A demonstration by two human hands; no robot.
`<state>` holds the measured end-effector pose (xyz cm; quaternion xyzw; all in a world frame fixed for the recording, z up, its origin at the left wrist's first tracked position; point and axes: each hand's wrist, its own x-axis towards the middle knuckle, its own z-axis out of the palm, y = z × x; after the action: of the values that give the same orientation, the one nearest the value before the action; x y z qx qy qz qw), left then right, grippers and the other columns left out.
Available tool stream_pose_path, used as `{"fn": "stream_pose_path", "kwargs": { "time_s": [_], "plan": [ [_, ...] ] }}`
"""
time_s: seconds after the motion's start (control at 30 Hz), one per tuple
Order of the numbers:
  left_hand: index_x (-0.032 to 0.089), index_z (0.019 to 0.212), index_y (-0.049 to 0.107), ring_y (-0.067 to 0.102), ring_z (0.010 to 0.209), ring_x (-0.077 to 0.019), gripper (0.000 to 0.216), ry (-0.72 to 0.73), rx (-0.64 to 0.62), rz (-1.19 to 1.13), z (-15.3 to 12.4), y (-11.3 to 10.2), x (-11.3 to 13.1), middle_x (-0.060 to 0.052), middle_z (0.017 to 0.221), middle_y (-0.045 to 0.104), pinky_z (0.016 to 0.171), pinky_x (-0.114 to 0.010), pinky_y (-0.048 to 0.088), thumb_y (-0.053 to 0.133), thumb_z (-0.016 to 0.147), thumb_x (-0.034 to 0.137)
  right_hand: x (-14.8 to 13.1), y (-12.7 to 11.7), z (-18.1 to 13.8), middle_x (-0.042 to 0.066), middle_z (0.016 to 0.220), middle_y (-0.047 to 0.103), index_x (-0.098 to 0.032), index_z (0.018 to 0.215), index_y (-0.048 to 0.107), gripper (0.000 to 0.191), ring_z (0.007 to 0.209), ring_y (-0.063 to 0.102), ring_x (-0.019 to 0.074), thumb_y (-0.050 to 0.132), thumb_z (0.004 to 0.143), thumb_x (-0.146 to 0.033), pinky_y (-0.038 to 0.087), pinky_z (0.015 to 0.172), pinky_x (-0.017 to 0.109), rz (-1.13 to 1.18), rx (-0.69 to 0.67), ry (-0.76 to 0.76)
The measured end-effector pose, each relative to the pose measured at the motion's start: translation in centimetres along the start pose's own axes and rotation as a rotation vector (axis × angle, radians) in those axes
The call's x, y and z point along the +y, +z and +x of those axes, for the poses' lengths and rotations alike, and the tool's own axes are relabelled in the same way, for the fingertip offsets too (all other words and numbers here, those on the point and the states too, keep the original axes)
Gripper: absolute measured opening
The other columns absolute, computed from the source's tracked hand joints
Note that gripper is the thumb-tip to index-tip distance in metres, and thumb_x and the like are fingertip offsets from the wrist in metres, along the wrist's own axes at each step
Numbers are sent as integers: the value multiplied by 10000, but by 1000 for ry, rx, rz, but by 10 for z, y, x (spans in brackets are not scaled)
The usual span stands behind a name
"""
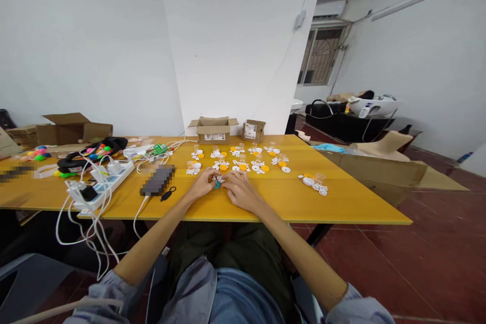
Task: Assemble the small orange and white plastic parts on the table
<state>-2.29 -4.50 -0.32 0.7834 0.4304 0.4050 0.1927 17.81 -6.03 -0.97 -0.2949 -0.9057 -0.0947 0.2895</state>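
Observation:
Over the front middle of the yellow table, my left hand [204,184] is closed, its fingertips pinching a small teal and white plastic part [217,184]. From the other side, my right hand [242,190] has its bent fingers closed on the white portion of the same part. The fingers partly cover it, so its exact shape cannot be made out. Just beyond the hands lie groups of white plastic pieces [258,168], yellow round discs [223,167] and small transparent cups [242,160]. Another such group, with a white disc [308,181], lies to the right.
Two cardboard boxes, one an open box [214,129] and one a smaller box [253,131], stand at the table's back. To the left are a dark power bank [157,180], a white power strip [104,187] with tangled cables, and colourful balls [39,153]. The table's front edge is near my lap.

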Motion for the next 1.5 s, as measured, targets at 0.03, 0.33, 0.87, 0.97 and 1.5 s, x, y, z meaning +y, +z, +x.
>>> {"fn": "stream_pose_path", "kwargs": {
  "time_s": [0.03,0.33,0.87,0.97,1.5],
  "plan": [
    [198,948,719,609,880,-163,303,-2,2,0,0,0,0,-19,912,653,884,-308,512,583,735,31,0,1,0,102,1163,664,-231,1027,742,349,1125,490,267,513,830,-56,353,955,439,-4,4,5],
    [202,938,734,611,855,-147,368,-3,2,-5,0,2,-1,-18,934,644,820,-279,518,550,707,-17,1,2,0,95,1125,668,-249,1091,732,409,1083,491,269,503,832,-31,347,909,408,-71,45,126],
    [196,928,743,614,896,-154,363,22,-11,1,-1,1,0,-37,960,642,854,-292,512,527,728,-16,3,8,-1,101,1147,654,-246,1073,729,362,1106,493,266,527,835,-61,359,970,446,-25,26,-1],
    [198,928,743,610,888,-155,353,26,-12,-7,-2,1,1,-39,963,643,851,-296,513,533,733,-8,4,8,-2,104,1149,654,-233,1125,706,373,1112,501,262,524,849,-59,361,976,442,-16,43,11],
    [204,963,744,605,872,-149,299,37,-25,-11,-1,1,-5,-44,1000,662,852,-289,520,582,771,40,7,11,-2,88,1122,666,-246,1007,708,207,1085,523,252,541,944,-142,364,933,412,-10,60,17]
  ]
}}
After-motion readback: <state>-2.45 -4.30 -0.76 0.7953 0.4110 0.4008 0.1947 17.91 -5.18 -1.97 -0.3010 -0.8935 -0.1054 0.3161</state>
